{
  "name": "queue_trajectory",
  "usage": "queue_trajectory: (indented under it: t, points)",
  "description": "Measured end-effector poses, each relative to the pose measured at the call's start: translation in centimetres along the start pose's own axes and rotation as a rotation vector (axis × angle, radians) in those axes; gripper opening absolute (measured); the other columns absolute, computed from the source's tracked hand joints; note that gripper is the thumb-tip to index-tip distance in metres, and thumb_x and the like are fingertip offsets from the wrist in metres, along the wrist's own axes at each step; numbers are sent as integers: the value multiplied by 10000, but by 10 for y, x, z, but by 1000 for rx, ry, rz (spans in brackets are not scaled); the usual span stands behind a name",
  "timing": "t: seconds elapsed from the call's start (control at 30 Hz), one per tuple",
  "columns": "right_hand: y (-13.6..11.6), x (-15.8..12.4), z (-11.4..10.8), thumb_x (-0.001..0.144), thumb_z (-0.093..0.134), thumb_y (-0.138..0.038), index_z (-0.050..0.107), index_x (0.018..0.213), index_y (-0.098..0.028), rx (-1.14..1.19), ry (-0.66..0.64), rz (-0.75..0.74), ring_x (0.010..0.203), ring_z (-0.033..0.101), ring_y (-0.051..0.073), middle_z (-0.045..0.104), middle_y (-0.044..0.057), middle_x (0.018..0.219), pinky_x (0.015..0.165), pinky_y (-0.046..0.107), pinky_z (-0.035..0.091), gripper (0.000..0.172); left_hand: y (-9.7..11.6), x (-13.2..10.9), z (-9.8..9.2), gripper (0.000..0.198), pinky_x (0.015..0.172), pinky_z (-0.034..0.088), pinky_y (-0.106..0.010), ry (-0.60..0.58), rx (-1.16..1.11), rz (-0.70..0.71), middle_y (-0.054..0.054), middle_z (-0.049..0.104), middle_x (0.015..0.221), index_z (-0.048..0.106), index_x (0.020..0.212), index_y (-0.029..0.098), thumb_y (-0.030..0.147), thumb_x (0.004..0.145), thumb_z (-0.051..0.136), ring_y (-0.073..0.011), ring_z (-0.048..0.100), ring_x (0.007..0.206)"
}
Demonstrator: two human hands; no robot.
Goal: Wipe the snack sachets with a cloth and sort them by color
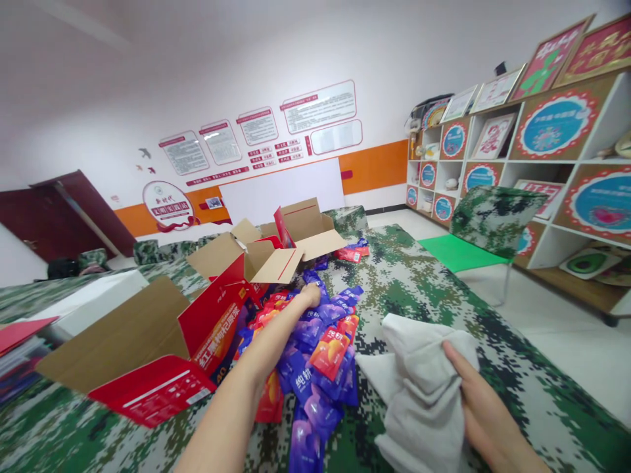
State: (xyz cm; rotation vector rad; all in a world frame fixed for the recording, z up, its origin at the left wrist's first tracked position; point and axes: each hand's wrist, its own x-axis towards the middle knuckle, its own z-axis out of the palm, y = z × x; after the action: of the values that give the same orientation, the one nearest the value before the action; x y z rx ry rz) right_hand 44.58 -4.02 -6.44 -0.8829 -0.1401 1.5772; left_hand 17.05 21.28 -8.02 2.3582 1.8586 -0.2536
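My left hand reaches out over a pile of flat, shiny pouches, its fingers curled in on a purple pouch near the far side of the pile. The fingertips are partly hidden. Among the purple pouches lie several red-orange ones, such as a red pouch on top. To the right of the pile, my right hand grips a crumpled light grey cloth, thumb on top and the other fingers hidden behind its folds.
Left of the pile stands an open red carton, with more open cartons behind. A camouflage cloth covers the table. A camouflage-backed chair with a green seat and a shelf unit stand at right.
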Motion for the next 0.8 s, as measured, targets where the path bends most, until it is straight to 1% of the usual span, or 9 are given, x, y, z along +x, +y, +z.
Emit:
queue_trajectory:
  t: [0.13, 0.23, 0.33, 0.4, 0.5, 0.57, 0.67, 0.73, 0.8]
  points:
    - [2, 3, -3, 716, 637, -325, 513, 1212, -189, -6, -36, -29, 1008, 592, 251, 628, 70, 1116, 874, 359, 500, 529, 1, -25, 0, 286, 928, 383, -367, -33, 15, 89, -158, 553, 1144, 575, 1027, 81, 196, 766, 558, -237, 514, 1068]
    - [4, 5, -5, 720, 634, -327, 530, 1190, -186, -10, -71, -35, 1014, 589, 248, 627, 66, 1119, 871, 359, 503, 502, 1, -47, 1, 383, 958, 358, -321, -14, -1, 171, -191, 527, 1198, 560, 1080, 63, 103, 700, 540, -255, 491, 1117]
    - [5, 5, -6, 723, 632, -320, 547, 1165, -185, 5, -89, -18, 1018, 588, 243, 632, 60, 1113, 872, 357, 502, 471, 0, -71, -1, 509, 1009, 318, -326, 44, -27, 238, -186, 442, 1300, 473, 1204, 52, 88, 696, 489, -247, 420, 1198]
    - [5, 5, -6, 725, 629, -311, 551, 1157, -186, 14, -96, -9, 1016, 590, 240, 636, 58, 1106, 874, 355, 501, 457, 0, -86, -6, 558, 1048, 274, -331, 97, -43, 267, -170, 372, 1359, 411, 1264, 53, 88, 709, 452, -232, 353, 1251]
    - [4, 4, -7, 729, 624, -295, 552, 1156, -186, 13, -112, -7, 1005, 597, 235, 644, 60, 1091, 878, 352, 498, 446, 8, -112, -18, 565, 1076, 241, -354, 229, -155, 341, -133, 330, 1393, 373, 1301, 92, 80, 736, 390, -207, 294, 1285]
    - [7, 3, -6, 732, 620, -293, 548, 1162, -190, 12, -130, -11, 998, 602, 230, 649, 60, 1081, 882, 351, 494, 448, 22, -134, -25, 551, 1077, 247, -379, 334, -280, 425, -113, 333, 1393, 370, 1306, 127, 72, 758, 342, -194, 287, 1288]
    - [14, -1, -1, 745, 603, -323, 544, 1168, -191, 6, -177, 15, 983, 610, 231, 657, 68, 1066, 879, 359, 492, 446, 59, -176, -25, 591, 1083, 237, -398, 419, -361, 579, -88, 284, 1420, 310, 1339, 169, 49, 760, 310, -179, 250, 1304]
    - [19, -5, 3, 760, 579, -357, 555, 1153, -180, 1, -232, 56, 965, 619, 234, 666, 79, 1045, 868, 366, 494, 432, 88, -208, -18, 643, 1091, 216, -410, 409, -344, 655, -72, 253, 1434, 249, 1365, 194, 33, 746, 315, -174, 220, 1316]
    - [22, -6, 4, 770, 557, -382, 579, 1113, -159, 5, -293, 123, 939, 630, 239, 680, 89, 1003, 851, 375, 499, 410, 116, -237, -9, 715, 1105, 164, -421, 329, -281, 754, -67, 223, 1447, 173, 1385, 186, 15, 709, 333, -172, 179, 1329]
